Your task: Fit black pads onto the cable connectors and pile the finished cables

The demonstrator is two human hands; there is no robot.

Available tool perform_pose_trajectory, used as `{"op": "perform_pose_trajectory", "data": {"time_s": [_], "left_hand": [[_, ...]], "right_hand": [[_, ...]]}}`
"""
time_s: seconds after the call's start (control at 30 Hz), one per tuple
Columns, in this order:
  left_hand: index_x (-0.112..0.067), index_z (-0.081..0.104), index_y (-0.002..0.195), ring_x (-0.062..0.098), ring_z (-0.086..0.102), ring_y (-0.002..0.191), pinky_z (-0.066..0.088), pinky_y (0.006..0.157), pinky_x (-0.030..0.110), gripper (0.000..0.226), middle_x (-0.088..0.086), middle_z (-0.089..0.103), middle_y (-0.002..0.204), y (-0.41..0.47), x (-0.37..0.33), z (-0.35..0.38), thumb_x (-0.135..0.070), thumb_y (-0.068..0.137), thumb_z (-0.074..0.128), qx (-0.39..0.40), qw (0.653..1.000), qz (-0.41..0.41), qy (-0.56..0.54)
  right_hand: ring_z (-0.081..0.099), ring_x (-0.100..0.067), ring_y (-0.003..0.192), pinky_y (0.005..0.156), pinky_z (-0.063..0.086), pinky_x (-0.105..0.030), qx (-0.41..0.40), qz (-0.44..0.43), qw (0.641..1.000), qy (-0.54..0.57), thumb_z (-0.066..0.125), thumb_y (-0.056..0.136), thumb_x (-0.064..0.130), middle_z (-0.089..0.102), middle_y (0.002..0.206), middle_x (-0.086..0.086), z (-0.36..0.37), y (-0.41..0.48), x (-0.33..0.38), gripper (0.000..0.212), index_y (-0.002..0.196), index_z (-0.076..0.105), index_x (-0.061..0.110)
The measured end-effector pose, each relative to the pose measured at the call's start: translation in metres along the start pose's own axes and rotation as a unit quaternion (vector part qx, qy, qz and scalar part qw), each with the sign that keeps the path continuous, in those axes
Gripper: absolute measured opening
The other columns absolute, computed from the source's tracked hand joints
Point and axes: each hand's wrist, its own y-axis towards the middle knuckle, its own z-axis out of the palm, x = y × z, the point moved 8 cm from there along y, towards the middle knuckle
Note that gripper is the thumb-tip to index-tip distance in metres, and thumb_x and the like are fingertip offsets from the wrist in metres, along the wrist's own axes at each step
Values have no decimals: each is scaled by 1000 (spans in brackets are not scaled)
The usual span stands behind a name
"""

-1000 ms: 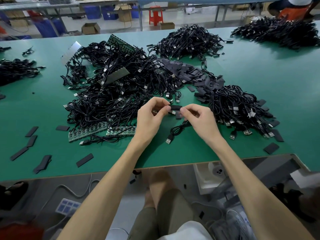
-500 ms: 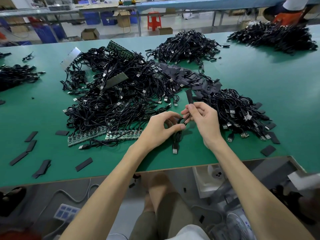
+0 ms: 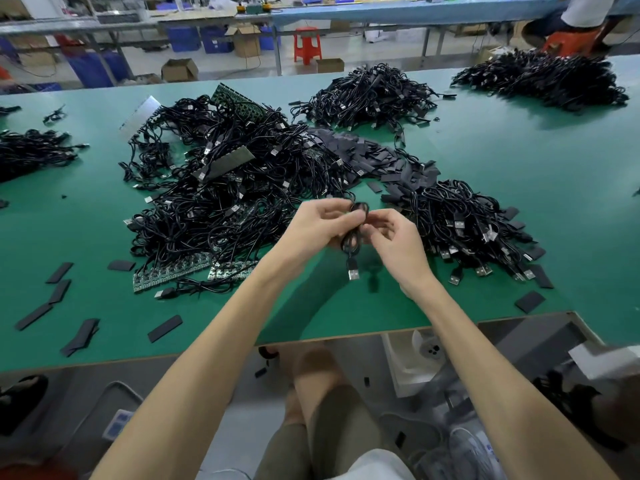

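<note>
Coiled black cable (image 3: pixel 350 242) pinched between curled left hand (image 3: pixel 318 226) and right hand (image 3: pixel 394 240), above near middle of green table (image 3: pixel 519 168). Likely light, limp, tangle-prone; best gripped at stiff connector (image 3: pixel 353 273) dangling below.

A green table (image 3: pixel 519 188) fills the middle of the view, with pale green circuit-board strips (image 3: pixel 173 273) lying near its front edge and a darker green board (image 3: pixel 239 100) tilted farther back. Beyond the table stand a red stool (image 3: pixel 307 43), an open cardboard box (image 3: pixel 179 69) and blue crates (image 3: pixel 197 38), while another person (image 3: pixel 581 15) sits on an orange stool (image 3: pixel 568 43) at far right. On the floor under the table's front edge sits a white container (image 3: pixel 412 365), and a black sandal (image 3: pixel 20 396) lies at lower left.
</note>
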Motion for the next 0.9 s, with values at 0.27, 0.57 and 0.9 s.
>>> {"op": "perform_pose_trajectory", "data": {"time_s": [0.27, 0.57, 0.9], "left_hand": [[4, 66, 120, 22, 67, 74, 58, 62, 27, 26, 24, 72, 101, 56, -63, 78, -7, 96, 67, 54, 998, 31, 7], [-9, 65, 106, 22, 61, 99, 53, 86, 38, 38, 11, 64, 109, 88, -33, 112, -37, 84, 82, -51, 965, 54, 253], [-13, 70, 111, 7, 58, 89, 43, 81, 12, 15, 4, 61, 107, 30, -36, 67, -18, 98, 65, -96, 961, 156, 206]], "right_hand": [[63, -12, 76, 81, 56, -36, 44, -3, 996, -80, 63, 93, -1, 71, 89, -8, 11, -2, 0, 10, 101, 63, 6], [41, -19, 72, 57, 48, -19, -23, -46, 999, -4, 26, 109, 7, 41, 87, -13, -10, -6, 21, 23, 102, 46, 15], [58, 13, 82, 71, 43, -1, 39, -96, 975, -197, 55, 92, -14, 59, 93, 14, 11, -6, 12, 31, 122, 62, -5]]}}
